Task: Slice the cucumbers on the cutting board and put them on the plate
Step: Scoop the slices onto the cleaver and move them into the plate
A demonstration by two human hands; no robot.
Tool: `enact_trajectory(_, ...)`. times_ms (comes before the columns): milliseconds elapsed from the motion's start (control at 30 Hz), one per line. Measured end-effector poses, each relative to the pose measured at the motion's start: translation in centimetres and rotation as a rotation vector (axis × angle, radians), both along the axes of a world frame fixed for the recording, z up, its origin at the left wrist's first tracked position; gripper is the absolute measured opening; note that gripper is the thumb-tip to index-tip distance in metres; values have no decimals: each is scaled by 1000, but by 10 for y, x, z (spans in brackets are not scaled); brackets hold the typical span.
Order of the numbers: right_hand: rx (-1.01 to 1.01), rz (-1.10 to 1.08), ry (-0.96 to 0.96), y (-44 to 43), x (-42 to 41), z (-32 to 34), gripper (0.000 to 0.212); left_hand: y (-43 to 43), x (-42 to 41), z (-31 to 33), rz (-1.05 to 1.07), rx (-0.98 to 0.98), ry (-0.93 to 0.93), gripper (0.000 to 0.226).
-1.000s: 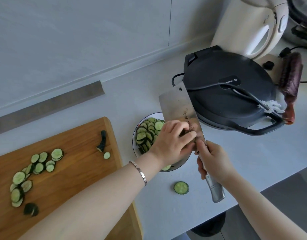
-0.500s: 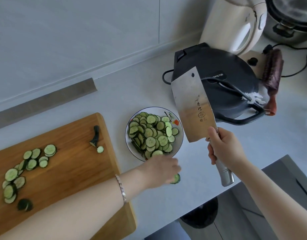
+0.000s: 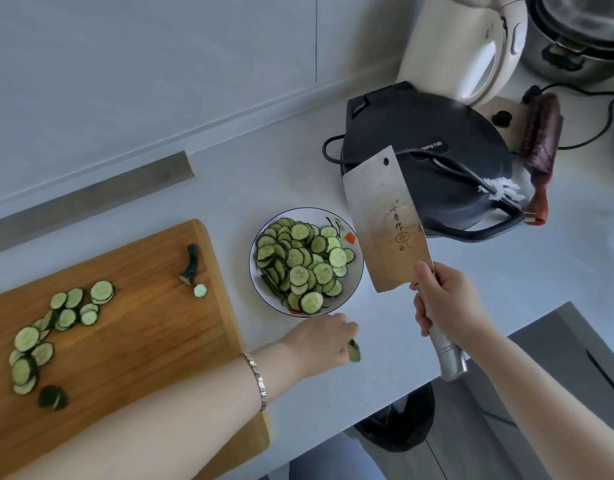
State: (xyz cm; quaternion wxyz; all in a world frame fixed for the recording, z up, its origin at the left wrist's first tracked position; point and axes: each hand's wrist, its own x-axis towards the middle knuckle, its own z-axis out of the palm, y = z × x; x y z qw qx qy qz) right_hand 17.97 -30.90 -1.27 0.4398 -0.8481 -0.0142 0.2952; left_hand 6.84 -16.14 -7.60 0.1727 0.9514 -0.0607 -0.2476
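**One slice off the plate**

Your left hand (image 3: pixel 319 342) reaches out low, just below the round white plate (image 3: pixel 356 282), with the fingers pinched on one green cucumber slice (image 3: pixel 354 351) at the grey counter (image 3: pixel 264 174). Your right hand (image 3: pixel 444 304) is to the right of the plate, fingers wrapped tight around the silver handle of the one big steel cleaver (image 3: pixel 385 223), blade up and tilted over the plate's right edge. The plate holds a heaped pile of slices, too many to count. Left of the plate, the brown wooden cutting board (image 3: pixel 142 341) holds about sixteen more slices and one dark stem end (image 3: pixel 191 265).
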Motion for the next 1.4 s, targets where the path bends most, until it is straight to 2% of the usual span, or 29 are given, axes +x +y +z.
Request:
enact_trajectory(67,3,1,-4,-1,0,2,33,11,1,5,180,-150,-140,15)
enact_trajectory(133,4,-8,-5,-1,0,4,33,27,8,10,348,-238,-383,17)
enact_trajectory(200,12,-21,-3,1,-1,5,32,48,18,18,451,-216,-574,9)
enact_trajectory(233,14,-22,-3,3,-2,6,32,57,22,22,465,-185,-600,9)
enact_trajectory(367,39,0,19,14,-10,6,32,84,21,24,487,-16,-596,13)
enact_trajectory(533,81,77,115,45,-35,10,34,125,-37,29,754,41,-675,18)
enact_trajectory(733,144,269,239,107,-88,4,34,188,-158,27,1163,197,-467,32)
enact_trajectory(867,197,376,289,150,-135,-11,33,234,-228,21,1267,200,-365,39)
enact_trajectory(967,202,402,304,175,-163,-26,32,260,-250,10,1290,178,-303,46)
enact_trajectory(1133,146,375,308,222,-206,-47,35,272,-283,-13,1481,-9,-346,60)
enact_trajectory(1300,107,285,287,237,-210,-59,35,256,-298,-33,1393,18,-404,66)
enact_trajectory(1400,101,207,328,239,-205,-67,35,258,-293,-40,1414,14,-461,68)
